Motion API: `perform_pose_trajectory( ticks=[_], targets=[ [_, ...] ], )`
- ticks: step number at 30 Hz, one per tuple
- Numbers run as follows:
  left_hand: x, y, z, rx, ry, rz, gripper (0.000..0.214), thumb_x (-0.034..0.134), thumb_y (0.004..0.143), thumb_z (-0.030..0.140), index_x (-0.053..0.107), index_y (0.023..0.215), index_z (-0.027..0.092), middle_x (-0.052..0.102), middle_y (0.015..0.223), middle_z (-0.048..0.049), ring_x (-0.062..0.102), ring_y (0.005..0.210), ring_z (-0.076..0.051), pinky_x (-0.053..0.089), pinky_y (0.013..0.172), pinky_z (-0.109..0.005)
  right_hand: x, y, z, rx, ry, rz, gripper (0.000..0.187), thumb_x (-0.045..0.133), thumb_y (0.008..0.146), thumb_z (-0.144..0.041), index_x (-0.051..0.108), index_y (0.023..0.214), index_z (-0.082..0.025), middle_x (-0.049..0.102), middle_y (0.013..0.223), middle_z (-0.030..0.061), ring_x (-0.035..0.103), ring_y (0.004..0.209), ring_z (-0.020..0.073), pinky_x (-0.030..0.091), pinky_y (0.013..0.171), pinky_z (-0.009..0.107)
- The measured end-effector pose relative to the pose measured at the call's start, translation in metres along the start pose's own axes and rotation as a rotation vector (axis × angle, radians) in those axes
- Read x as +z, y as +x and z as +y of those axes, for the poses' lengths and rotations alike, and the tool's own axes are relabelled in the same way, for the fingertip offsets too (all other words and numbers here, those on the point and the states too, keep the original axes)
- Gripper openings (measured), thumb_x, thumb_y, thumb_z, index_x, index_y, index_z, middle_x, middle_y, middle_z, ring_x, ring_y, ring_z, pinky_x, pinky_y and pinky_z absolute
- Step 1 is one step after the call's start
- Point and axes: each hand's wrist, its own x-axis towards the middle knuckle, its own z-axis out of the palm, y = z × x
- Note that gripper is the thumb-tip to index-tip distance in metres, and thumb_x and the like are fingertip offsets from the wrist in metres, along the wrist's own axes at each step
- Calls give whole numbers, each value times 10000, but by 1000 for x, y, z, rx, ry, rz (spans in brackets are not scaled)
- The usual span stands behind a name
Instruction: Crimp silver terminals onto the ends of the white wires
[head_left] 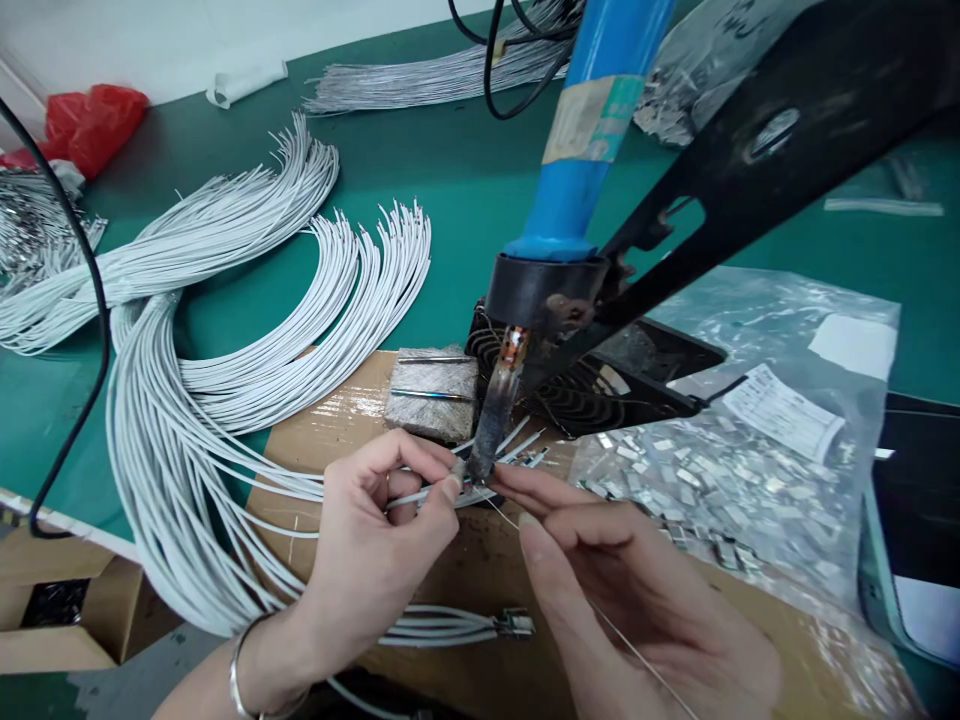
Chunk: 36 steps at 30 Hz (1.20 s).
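Note:
My left hand [397,520] is closed in a pinch on a white cable [409,498], its end close under the tip of the soldering iron [491,425]. Whatever small part sits at that end is hidden by fingertips and the iron. Between the thumb and fingers of my right hand [637,590] runs a thin strand of solder wire [634,648], which reaches up to the iron's tip. The blue-handled iron points downward, clamped in a black metal stand [720,170]. Below my hands, several white cables end in metal connectors [516,623].
Bundles of white cables [210,235] cover the left of the green table [450,160]. A fibrous block [431,395] and a black fan [592,390] stand behind the tip. A clear bag [795,320] of small metal connectors lies right, beside a phone-like device [919,500]. Brown cardboard [450,570] lies underneath.

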Motion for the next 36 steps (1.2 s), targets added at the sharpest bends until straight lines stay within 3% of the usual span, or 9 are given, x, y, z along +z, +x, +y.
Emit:
perform_pose_trajectory(
  ticks=[6, 14, 27, 36],
  targets=[
    [0, 1, 0, 17, -2, 5, 135, 764, 749, 110, 667, 664, 149, 759, 814, -39, 550, 531, -55, 368, 464, -142, -1, -1, 0, 1, -6, -14, 223, 698, 959, -241, 630, 746, -252, 820, 1140, 18, 786, 1002, 132, 580, 916, 148],
    [-1, 1, 3, -31, -20, -15, 150, 774, 731, 79, 657, 655, 136, 748, 807, -28, 525, 517, -28, 403, 488, -107, -11, 7, 10, -155, -115, -110, 203, 689, 955, -207, 638, 761, -244, 836, 1097, 15, 799, 1025, 129, 583, 883, 124],
    [1, -3, -3, -9, 1, 3, 147, 777, 749, 120, 659, 666, 149, 754, 836, -39, 527, 525, -46, 360, 472, -140, -9, 7, 10, -148, -70, -91, 190, 714, 939, -201, 654, 762, -235, 839, 1060, 43, 818, 944, 161, 633, 817, 165],
    [-1, -3, -3, 12, -2, -1, 143, 765, 786, 119, 668, 684, 148, 764, 855, -42, 562, 561, -51, 373, 495, -137, -7, 7, 8, -143, -51, -79, 198, 722, 940, -201, 653, 758, -235, 838, 1060, 19, 814, 912, 121, 603, 810, 111]
  ],
)
